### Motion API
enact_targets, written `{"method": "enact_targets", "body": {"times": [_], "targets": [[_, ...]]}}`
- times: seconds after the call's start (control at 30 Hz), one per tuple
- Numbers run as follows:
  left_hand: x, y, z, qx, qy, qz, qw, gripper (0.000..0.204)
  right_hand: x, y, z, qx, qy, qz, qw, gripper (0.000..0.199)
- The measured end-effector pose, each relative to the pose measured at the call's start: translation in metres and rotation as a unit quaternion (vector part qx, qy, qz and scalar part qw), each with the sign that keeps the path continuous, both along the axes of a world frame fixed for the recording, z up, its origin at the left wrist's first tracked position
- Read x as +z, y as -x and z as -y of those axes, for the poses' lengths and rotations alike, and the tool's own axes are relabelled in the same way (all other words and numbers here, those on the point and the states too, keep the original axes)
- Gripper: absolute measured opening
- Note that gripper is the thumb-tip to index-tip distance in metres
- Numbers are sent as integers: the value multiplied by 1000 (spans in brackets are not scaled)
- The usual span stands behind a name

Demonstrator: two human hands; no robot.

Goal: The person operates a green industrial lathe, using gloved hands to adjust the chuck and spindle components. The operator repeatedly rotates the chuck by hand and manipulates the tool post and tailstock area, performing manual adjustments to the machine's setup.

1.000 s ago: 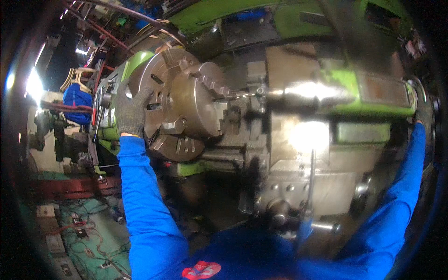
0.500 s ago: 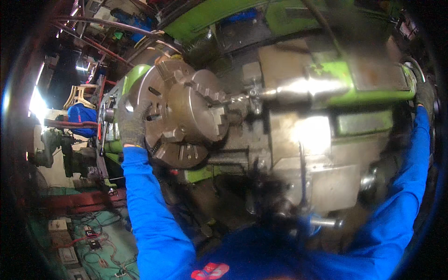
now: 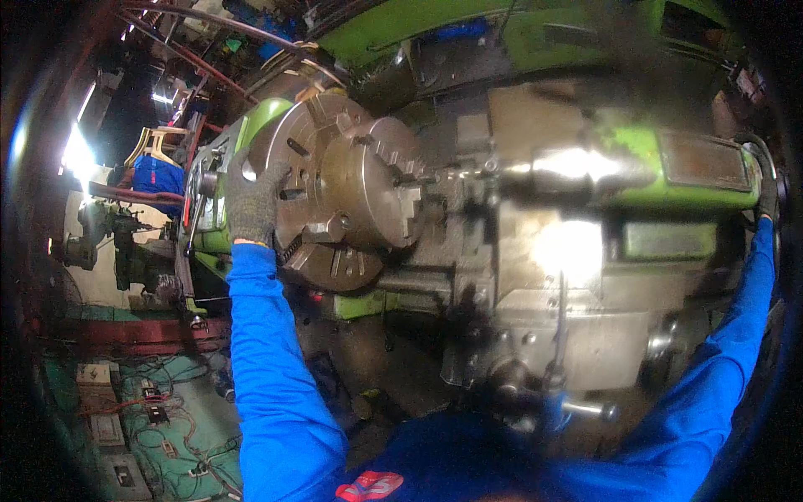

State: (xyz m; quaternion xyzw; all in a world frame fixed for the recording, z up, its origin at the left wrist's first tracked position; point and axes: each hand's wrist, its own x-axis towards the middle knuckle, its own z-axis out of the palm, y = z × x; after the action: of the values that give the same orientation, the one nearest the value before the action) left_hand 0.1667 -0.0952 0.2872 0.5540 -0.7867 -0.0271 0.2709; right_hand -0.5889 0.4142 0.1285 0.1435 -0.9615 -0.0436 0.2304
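My left hand, in a grey knit glove, lies against the rim and face of a large slotted metal disc on a lathe. Its fingers look stretched out flat. A round chuck with stepped jaws stands on the front of that disc. Facing it, a thin drill bit points from the tailstock side, its tip at the chuck's centre. At the far right my gloved right hand is closed round the rim of the tailstock handwheel. The green tailstock lies between.
Below the tailstock are the flat metal carriage and an upright lever with a short handle. Cables and small boxes lie on the green floor at lower left. A pale chair with blue cloth stands farther left.
The view has swung slightly. My left hand keeps its place on the disc. My right hand is a little lower on the handwheel, still gripping it.
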Motion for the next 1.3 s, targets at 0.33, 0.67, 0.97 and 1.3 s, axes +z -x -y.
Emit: {"method": "enact_targets", "body": {"times": [0.33, 0.67, 0.97, 1.3], "targets": [[-27, -26, -5, -22, 0, -119, 993, 74, 9, -4, -3, 0, -27, 7, 1000, 47], [-42, -36, -56, 3, 113, -99, 989, 77, 4, -6, -3, 30, -75, 8, 997, 45], [-129, -51, -63, -12, 135, -184, 974, 85, -43, 156, -96, 116, -16, -270, 956, 51], [-119, -82, -110, 32, 94, -140, 985, 94, -15, -53, -6, -98, -25, 91, 991, 48]]}}
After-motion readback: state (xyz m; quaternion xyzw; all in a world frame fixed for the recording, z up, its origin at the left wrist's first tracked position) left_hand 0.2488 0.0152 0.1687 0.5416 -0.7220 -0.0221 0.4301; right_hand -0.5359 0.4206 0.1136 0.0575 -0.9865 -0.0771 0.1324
